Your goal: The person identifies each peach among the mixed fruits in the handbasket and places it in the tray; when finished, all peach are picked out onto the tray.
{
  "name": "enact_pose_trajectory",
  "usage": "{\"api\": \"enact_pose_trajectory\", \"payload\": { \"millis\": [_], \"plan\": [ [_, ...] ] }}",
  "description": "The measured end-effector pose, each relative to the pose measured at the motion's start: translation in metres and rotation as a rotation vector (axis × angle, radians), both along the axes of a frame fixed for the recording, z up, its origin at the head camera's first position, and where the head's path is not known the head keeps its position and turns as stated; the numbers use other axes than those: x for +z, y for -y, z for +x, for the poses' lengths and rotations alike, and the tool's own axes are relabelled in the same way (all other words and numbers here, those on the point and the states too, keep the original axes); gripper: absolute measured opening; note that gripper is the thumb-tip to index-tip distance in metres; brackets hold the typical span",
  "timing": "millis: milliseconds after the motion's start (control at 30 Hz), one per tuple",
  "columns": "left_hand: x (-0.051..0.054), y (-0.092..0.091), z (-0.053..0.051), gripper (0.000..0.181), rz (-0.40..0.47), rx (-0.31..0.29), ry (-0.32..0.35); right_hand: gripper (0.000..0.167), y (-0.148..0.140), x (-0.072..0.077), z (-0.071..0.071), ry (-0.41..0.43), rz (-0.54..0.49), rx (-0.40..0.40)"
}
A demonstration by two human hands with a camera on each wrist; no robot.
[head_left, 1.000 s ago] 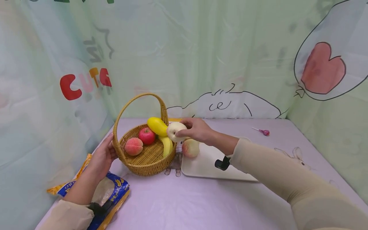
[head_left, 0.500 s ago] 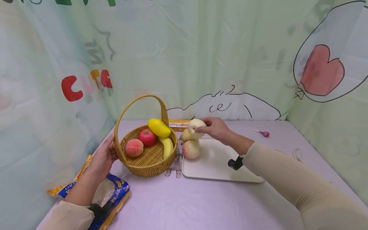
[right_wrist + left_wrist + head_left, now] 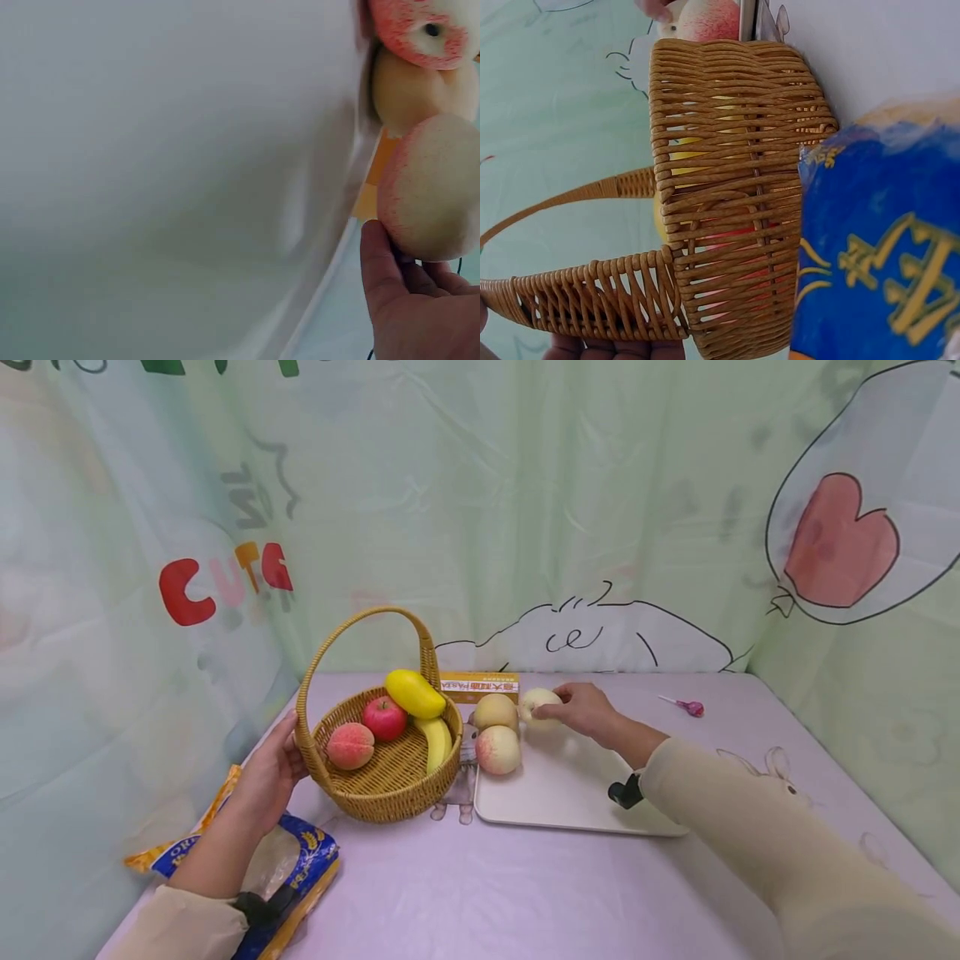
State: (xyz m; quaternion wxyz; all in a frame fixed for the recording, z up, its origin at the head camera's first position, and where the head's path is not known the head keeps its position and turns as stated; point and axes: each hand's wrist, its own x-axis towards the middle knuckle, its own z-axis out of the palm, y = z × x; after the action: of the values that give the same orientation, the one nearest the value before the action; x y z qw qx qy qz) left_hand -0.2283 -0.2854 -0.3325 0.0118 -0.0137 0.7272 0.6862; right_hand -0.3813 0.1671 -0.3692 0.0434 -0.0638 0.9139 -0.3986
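In the head view my left hand (image 3: 266,777) holds the left side of the wicker basket (image 3: 390,807) by the foot of its handle (image 3: 592,300); the left wrist view shows fingertips (image 3: 615,349) behind it. A pink peach (image 3: 350,746), a red apple (image 3: 385,718), a yellow mango (image 3: 415,693) and a banana (image 3: 435,745) lie inside. My right hand (image 3: 592,712) pinches a pale peach (image 3: 537,707) at the back left of the white tray (image 3: 585,797). Beside it, a yellowish round fruit (image 3: 496,712) and a blushed peach (image 3: 498,751) sit at the tray's left end.
Under my left forearm lies a blue and orange bag (image 3: 315,852). An orange pasta box (image 3: 480,685) stands behind the fruit. Far right on the table is a lollipop (image 3: 690,707). Printed curtains enclose the table's back and sides.
My right hand has carried the pale peach rightward from beside the basket, past the other two fruits, and lowered it at the tray. My left hand has stayed on the basket.
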Motion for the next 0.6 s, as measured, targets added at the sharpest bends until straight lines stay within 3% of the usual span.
{"api": "enact_pose_trajectory", "payload": {
  "millis": [300, 467, 600],
  "plan": [
    [0.002, 0.0, 0.001, 0.051, 0.001, -0.006, 0.007, 0.064, 0.002, -0.011, 0.004, 0.03, 0.071, -0.01],
    [0.002, -0.001, 0.002, 0.052, -0.01, -0.004, 0.012, 0.067, 0.005, -0.006, 0.007, 0.049, 0.085, 0.007],
    [0.003, 0.0, 0.001, 0.051, 0.003, -0.007, -0.001, 0.081, 0.006, 0.002, 0.007, 0.053, 0.105, 0.041]
  ]
}}
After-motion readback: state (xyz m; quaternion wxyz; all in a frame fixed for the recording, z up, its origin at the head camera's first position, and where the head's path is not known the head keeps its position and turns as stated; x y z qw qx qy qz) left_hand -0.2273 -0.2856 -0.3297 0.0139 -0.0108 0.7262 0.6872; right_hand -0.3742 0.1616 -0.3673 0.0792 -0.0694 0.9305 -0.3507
